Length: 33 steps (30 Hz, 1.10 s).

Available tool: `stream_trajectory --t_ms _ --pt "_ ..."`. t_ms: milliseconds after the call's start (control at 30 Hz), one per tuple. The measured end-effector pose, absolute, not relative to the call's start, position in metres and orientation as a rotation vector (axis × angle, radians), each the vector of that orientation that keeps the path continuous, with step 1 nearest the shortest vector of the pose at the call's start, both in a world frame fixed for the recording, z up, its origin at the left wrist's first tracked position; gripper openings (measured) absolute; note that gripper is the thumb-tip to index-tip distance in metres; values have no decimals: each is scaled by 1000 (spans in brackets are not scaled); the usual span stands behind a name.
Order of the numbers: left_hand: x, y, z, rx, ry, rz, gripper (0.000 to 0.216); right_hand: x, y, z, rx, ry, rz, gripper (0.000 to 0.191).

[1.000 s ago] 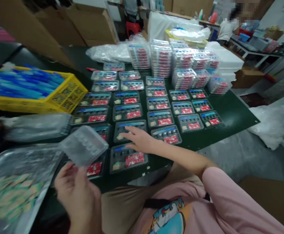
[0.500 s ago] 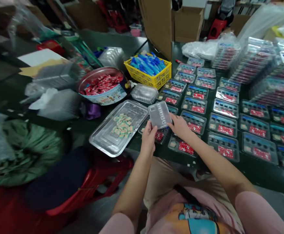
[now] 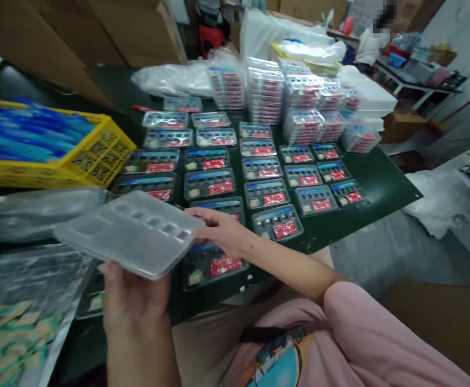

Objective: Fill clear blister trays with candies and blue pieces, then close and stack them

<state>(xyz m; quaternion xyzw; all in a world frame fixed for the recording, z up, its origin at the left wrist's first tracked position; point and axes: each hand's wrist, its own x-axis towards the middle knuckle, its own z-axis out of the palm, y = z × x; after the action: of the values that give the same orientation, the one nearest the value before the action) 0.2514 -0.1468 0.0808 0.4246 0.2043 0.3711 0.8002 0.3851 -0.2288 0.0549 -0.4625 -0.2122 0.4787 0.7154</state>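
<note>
I hold a clear plastic blister lid (image 3: 134, 234) flat above the table's near left corner. My left hand (image 3: 132, 298) grips its near edge from below. My right hand (image 3: 222, 231) pinches its right edge, fingers closed on the plastic. Under and beyond the lid lie rows of filled trays (image 3: 218, 185), each with a blue strip and a red packet. One such tray (image 3: 212, 264) sits just below my right wrist. Part of the nearest left trays is hidden by the lid.
A yellow crate (image 3: 98, 158) of blue items stands at left, a metal pan (image 3: 37, 290) with small pale pieces at lower left. Tall stacks of closed packs (image 3: 299, 99) and plastic bags (image 3: 170, 80) fill the far side. The table edge (image 3: 339, 231) drops to the floor at right. A person sits far back.
The view has swung back right to the rows of trays. The clear lid has come lower and flatter toward me, still held by both hands.
</note>
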Motion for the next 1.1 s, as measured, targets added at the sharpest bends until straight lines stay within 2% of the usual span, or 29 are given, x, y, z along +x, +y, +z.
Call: stream_trajectory --t_ms 133,333,467,533,733,833,933,1100 --pt "274 -186 91 835 412 675 62 389 -292 59 -1007 -358 1114 57" --pt "305 -234 73 815 434 376 60 403 -379 80 -1501 -727 758 66" --pt "323 -271 74 932 376 290 64 410 -414 79 -1481 -697 843 85" --pt "328 -285 76 957 380 237 69 411 -425 73 -1423 -639 882 87" --pt "335 -298 76 969 448 124 86 414 -444 54 -1262 -464 939 83" --pt "340 -299 75 977 440 98 83 420 -453 53 -1135 -439 957 77" --pt "346 -303 74 957 382 69 73 425 -466 57 -1081 -485 942 63" --pt "357 -312 79 887 385 19 67 442 -500 63 -1534 -509 643 37"
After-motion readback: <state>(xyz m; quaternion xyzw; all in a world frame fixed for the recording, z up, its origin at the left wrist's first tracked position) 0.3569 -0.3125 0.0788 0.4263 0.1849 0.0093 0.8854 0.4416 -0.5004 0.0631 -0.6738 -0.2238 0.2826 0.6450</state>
